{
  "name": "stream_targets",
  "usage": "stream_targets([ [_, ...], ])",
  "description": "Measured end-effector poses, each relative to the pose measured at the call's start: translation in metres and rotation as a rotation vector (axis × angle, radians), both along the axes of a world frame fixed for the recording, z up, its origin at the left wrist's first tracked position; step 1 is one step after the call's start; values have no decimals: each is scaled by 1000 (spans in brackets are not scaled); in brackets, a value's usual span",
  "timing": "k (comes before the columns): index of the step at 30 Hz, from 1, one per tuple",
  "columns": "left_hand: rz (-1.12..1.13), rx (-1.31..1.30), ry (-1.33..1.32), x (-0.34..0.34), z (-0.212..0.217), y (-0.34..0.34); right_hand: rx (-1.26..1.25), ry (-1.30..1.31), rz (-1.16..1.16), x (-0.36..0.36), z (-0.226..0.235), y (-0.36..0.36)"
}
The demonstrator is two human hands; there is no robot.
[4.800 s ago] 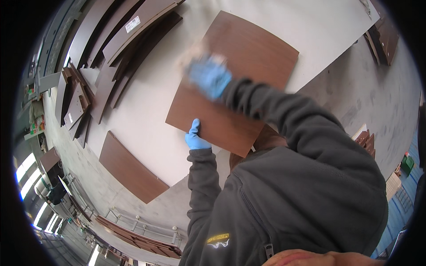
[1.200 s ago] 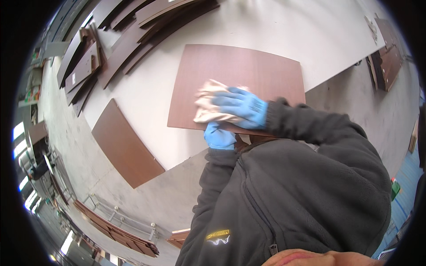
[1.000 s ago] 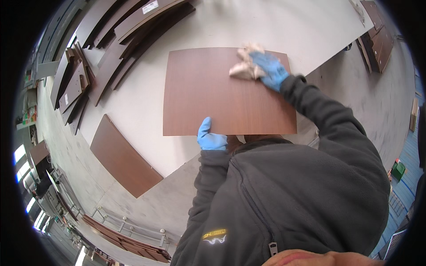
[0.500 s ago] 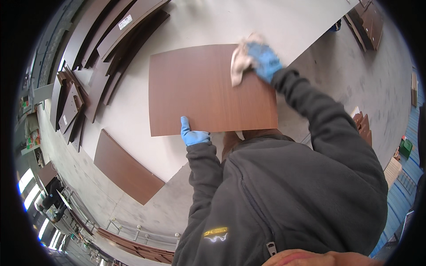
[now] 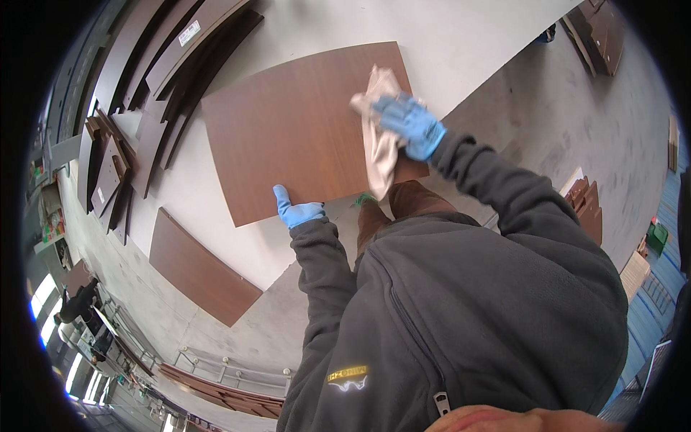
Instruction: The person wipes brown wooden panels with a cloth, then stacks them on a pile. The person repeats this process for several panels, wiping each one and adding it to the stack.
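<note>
The wiping of the brown wooden panel is in hand. It lies flat on the white desk. The right hand, in a blue glove, is closed on a beige cloth pressed to the panel's right end. The left hand lies flat and open on the near edge, steadying it. By my judgement, the next stroke needs the cloth drawn left across the unwiped face.

Count of things on and around the white table

Two gloved hands, left hand and right hand; one cloth; one brown board at centre; one second board lower left; one stack of dark boards upper left.
</note>
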State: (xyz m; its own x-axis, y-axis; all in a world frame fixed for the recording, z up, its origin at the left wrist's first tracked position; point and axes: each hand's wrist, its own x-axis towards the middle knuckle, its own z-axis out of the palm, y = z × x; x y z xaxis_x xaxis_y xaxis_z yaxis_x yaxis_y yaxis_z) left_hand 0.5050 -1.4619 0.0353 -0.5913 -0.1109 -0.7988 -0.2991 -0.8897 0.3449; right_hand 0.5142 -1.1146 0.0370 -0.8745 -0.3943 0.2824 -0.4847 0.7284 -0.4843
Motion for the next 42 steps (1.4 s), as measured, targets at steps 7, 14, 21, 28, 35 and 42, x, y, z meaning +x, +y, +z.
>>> stream_targets([
  [7,-6,-140,49,-3,12,14,-85,127,-400,-64,20,17],
  [14,-40,-54,44,-4,14,21,171,-33,-4,19,74,-123],
  [21,56,-31,-129,-19,5,28,269,-72,-186,41,17,22],
  [28,-8,48,-48,-20,15,31,-300,-83,-792,8,71,88],
  [35,-122,263,107,-17,19,25,64,88,-36,6,67,8],
  [42,-24,330,359,18,50,-24,-275,-224,-707,-28,3,131],
])
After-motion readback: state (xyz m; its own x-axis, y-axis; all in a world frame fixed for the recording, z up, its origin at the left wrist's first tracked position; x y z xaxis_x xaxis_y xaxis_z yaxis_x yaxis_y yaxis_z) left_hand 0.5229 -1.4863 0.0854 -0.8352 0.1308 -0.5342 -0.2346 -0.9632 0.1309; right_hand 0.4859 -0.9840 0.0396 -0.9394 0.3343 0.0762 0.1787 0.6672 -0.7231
